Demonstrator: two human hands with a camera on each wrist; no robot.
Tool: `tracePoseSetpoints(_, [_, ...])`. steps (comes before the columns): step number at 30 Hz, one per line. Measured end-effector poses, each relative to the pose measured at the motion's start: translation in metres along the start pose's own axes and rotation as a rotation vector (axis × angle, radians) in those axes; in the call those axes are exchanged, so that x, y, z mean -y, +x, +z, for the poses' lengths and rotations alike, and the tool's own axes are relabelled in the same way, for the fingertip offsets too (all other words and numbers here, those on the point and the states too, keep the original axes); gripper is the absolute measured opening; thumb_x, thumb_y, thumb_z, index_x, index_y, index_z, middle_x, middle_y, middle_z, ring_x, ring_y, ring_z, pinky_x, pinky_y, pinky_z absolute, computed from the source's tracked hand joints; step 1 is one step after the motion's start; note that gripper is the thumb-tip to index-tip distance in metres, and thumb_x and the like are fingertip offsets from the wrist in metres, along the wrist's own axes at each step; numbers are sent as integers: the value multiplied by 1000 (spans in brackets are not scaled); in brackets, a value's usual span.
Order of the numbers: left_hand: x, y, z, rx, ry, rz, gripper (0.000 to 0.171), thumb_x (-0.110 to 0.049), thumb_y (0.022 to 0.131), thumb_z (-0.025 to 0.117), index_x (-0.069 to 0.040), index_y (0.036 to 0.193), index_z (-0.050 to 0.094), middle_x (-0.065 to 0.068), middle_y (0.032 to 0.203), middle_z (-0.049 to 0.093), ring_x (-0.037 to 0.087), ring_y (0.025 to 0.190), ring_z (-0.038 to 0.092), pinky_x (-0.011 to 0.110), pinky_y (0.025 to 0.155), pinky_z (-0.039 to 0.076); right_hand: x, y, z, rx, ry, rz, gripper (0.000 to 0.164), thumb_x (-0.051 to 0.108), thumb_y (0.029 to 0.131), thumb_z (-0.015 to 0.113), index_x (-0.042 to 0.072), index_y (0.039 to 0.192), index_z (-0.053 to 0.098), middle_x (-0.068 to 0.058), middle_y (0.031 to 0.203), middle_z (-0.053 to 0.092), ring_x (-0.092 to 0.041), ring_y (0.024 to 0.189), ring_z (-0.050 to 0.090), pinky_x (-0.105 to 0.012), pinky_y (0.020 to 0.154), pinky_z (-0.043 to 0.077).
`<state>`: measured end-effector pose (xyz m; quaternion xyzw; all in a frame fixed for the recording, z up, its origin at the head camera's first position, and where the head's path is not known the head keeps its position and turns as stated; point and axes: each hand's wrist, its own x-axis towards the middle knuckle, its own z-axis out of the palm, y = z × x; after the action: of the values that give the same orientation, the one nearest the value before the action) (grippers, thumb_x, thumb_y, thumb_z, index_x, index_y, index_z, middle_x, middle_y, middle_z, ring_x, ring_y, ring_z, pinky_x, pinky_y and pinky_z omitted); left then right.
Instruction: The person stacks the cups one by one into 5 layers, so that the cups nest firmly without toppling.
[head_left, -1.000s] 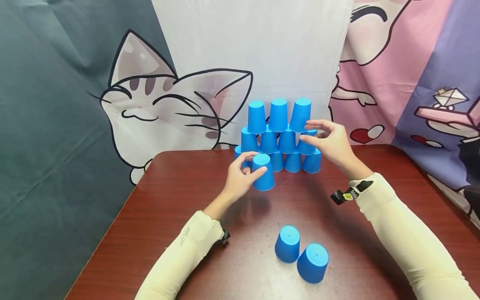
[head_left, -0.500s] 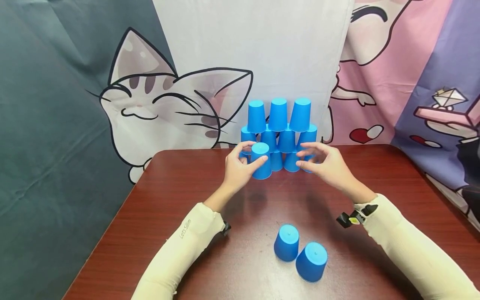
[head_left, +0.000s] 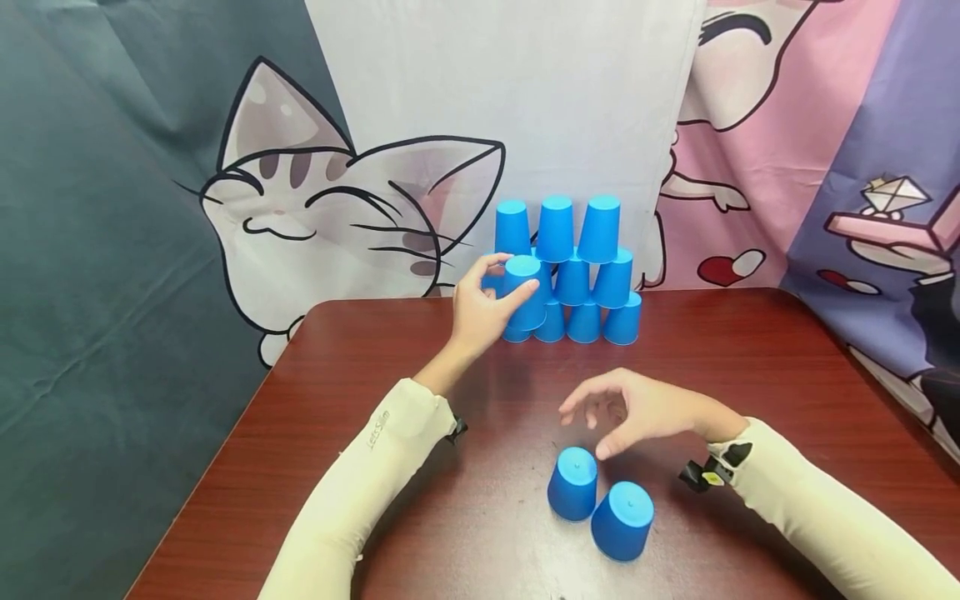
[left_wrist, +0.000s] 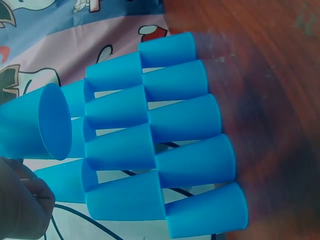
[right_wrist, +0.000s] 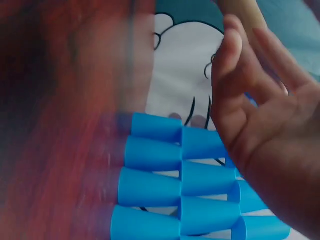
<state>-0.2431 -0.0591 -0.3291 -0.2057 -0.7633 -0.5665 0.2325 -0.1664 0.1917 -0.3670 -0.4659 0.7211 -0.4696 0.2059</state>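
My left hand (head_left: 480, 310) pinches an upside-down blue plastic cup (head_left: 523, 292) between thumb and fingers, raised in front of a cup pyramid. In the left wrist view that lifted cup (left_wrist: 25, 125) shows its open rim beside the top row. The pyramid (head_left: 556, 229) is built of upside-down blue cups in three tiers, its top tier three cups wide. Over the near part of the table my right hand (head_left: 641, 407) hovers with bent, spread fingers, holding nothing. Its thumb is close above one loose cup (head_left: 573, 485); a second loose cup (head_left: 622, 522) stands beside that one.
The brown wooden table (head_left: 360, 392) carries everything. Right behind the pyramid hangs a cloth backdrop (head_left: 592, 92) printed with cartoon cats. Black camera straps (head_left: 705, 475) sit at the wrists over light sleeves.
My left hand has raised its cup toward the pyramid's upper tiers. My right hand has left the pyramid's right side and come down and back toward the two loose cups.
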Motion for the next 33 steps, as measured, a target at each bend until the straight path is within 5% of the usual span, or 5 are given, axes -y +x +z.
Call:
tracePoseSetpoints(10, [-14,19,0,7,-20,-38,50,-39,87,75,-14,128,61,9,117,62,21,55,43,27,58,46,-11,5,16,226,20,-25,55,29,83,79,18,133,60,-12,127,64,-23,111,61,-45,86,53])
tracePoseSetpoints(18, [-27,46,-6,-29,-25,-8,49,-35,89,74,-12,130,60,11,121,61,20,54,53,28,60,52,-17,8,18,213,-28,-8,49,23,83,80,16,128,63,-4,124,66,-20,105,62,-37,74,54])
tracePoseSetpoints(27, [-35,72,-10,-49,-18,17,50,-38,89,73,-15,132,59,8,127,61,21,57,54,28,64,53,-23,11,17,194,-25,-14,48,23,83,80,12,128,63,-4,124,66,-20,107,61,-40,76,54])
tracePoseSetpoints(30, [-37,80,-9,-53,-9,12,51,-39,89,73,-15,132,59,6,128,61,22,62,56,30,67,53,-23,12,17,202,-18,-16,48,23,83,80,14,128,63,-2,123,67,-20,106,62,-39,75,54])
tracePoseSetpoints(33, [-39,89,-7,-59,16,3,51,-40,89,73,-16,132,60,5,128,61,17,83,62,33,79,54,-24,12,18,211,-7,-27,48,23,84,80,14,128,63,-3,123,67,-21,106,62,-40,76,53])
